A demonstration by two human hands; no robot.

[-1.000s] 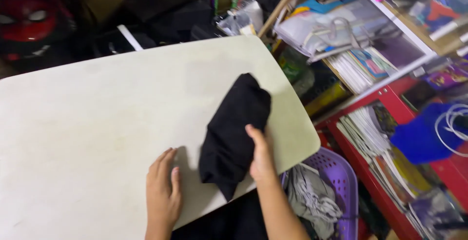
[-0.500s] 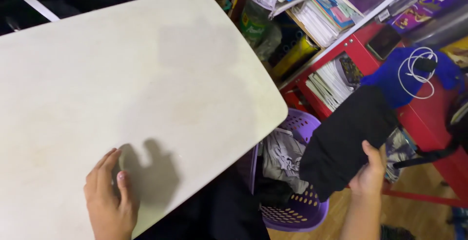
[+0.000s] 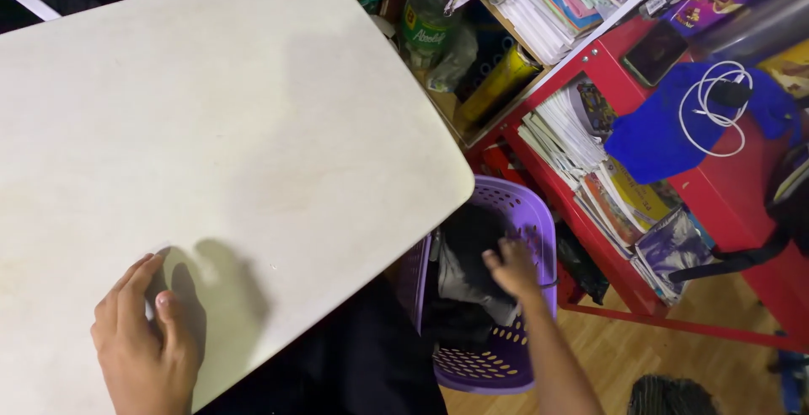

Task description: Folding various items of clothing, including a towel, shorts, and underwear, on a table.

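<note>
My left hand (image 3: 143, 335) lies flat on the cream table top (image 3: 219, 128) near its front edge and holds nothing. My right hand (image 3: 510, 267) reaches down into the purple laundry basket (image 3: 497, 364) that stands on the floor beside the table. Its fingers rest on the folded black garment (image 3: 468, 230), which lies in the basket on top of grey clothes (image 3: 459, 284). The hand is blurred, so I cannot make out whether the fingers still grip the cloth.
A red metal shelf (image 3: 607, 86) with stacked magazines (image 3: 581, 128) stands right behind the basket. On it lie a blue cloth (image 3: 649, 137) and a white cable (image 3: 708, 103). A wooden bookshelf with papers and a green bottle (image 3: 425, 32) borders the table's far right.
My right hand lifted the black garment off the table, swung it right and lowered it into the purple basket. My left hand stayed flat on the table.
</note>
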